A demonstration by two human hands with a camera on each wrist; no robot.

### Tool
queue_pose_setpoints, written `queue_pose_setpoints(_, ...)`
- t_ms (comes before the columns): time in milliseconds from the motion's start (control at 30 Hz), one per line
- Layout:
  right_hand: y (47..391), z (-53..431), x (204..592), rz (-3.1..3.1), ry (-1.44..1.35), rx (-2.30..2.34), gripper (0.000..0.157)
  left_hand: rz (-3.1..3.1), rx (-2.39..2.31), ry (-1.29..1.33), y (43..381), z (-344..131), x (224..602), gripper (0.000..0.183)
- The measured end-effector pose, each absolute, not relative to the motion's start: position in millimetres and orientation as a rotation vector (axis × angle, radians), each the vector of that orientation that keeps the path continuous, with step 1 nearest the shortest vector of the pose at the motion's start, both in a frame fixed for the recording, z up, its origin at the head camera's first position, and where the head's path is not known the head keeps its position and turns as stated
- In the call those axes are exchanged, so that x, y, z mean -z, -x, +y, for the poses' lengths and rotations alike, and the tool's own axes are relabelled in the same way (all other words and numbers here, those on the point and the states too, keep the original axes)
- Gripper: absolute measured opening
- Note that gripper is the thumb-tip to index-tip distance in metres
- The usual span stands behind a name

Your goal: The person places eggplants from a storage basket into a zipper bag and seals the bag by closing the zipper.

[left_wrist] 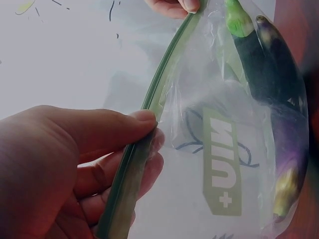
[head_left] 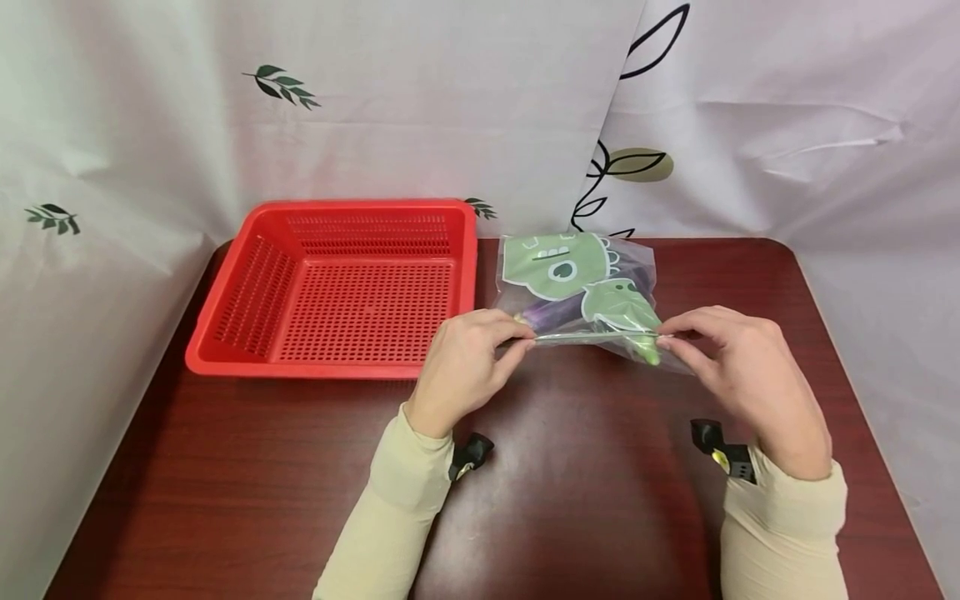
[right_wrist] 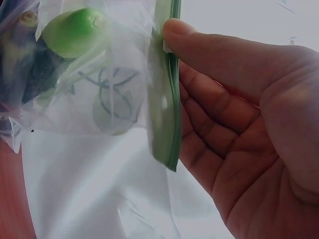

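Observation:
A clear zip bag (head_left: pixel 551 250) printed with a green cartoon creature is held above the table, with dark purple eggplants (left_wrist: pixel 256 67) inside. One eggplant end is bright green (right_wrist: pixel 75 32). My left hand (head_left: pixel 468 358) pinches the bag's green zip strip (left_wrist: pixel 158 82) between thumb and fingers near one end. At the other end my right hand (head_left: pixel 753 367) pinches the same strip, its thumb (right_wrist: pixel 209 50) lying over the edge. Between the two hands the strip runs nearly straight in the head view. In the left wrist view a printed label (left_wrist: pixel 222 164) shows on the bag.
A red plastic basket (head_left: pixel 330 370) with slotted walls stands on the left of the dark red-brown table (head_left: pixel 247 483); nothing lies in it. White cloth with leaf prints (head_left: pixel 420 108) hangs close behind the table and along its sides.

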State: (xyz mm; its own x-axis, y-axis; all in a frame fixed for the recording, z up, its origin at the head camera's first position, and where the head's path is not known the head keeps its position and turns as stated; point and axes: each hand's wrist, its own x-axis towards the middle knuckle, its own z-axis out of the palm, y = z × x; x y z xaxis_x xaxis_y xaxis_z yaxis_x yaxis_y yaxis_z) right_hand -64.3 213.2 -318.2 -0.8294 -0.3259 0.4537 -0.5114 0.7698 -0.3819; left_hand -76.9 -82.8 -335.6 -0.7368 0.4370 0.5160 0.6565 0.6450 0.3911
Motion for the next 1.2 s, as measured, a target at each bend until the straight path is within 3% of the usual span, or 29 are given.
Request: queue_pose_setpoints(1200,62.8,230.5,316.8,-2.624,-0.573,-0.652,0.023,-2.499,0.819,0.837,78.2,-88.1,333.4,0.007)
